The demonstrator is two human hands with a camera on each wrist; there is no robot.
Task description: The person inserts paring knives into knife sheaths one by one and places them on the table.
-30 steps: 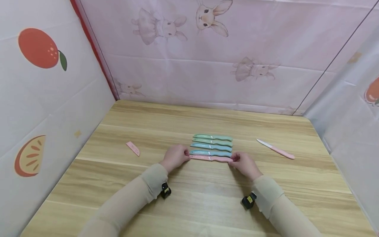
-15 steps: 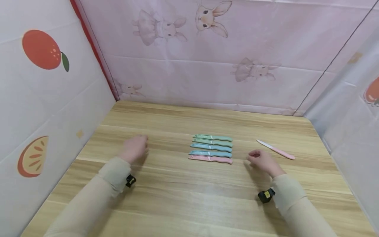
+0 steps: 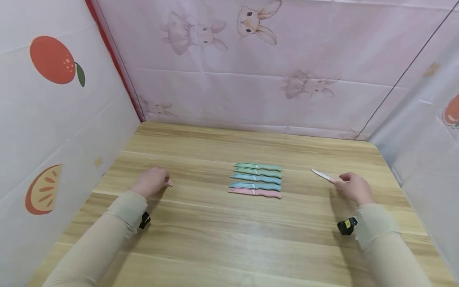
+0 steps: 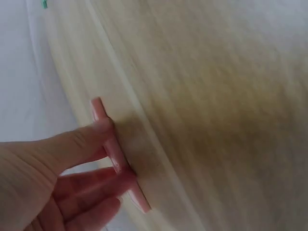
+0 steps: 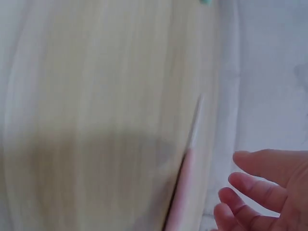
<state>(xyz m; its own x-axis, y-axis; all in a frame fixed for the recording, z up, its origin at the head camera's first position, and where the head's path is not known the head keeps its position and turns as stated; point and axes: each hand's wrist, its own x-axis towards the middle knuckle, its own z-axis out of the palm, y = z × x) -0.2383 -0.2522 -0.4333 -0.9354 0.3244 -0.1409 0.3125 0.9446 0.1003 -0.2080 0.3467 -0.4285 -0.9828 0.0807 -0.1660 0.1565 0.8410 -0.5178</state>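
Note:
My left hand point(image 3: 151, 181) pinches a pink knife sheath point(image 4: 115, 151) between thumb and fingers at the left of the table; most of it is hidden in the head view. At the right, my right hand point(image 3: 355, 188) hovers by the pink handle of a bare paring knife point(image 3: 322, 174), its blade pointing back and left. In the right wrist view the thumb and fingers are spread apart beside the knife handle point(image 5: 182, 192), holding nothing. Between the hands lies a row of sheathed knives: green ones point(image 3: 258, 166), blue ones point(image 3: 256, 186) and a pink one point(image 3: 255, 192) nearest me.
The wood-grain table point(image 3: 229, 239) meets a pink rabbit-print curtain point(image 3: 229, 95) at its back edge. White fruit-print cloth point(image 3: 71, 119) hangs along the left side, and more cloth point(image 3: 426, 131) along the right.
Both hands have left the ends of the sheathed pink knife in the row. The left went left and took hold of the pink sheath; the right moved right to the bare knife.

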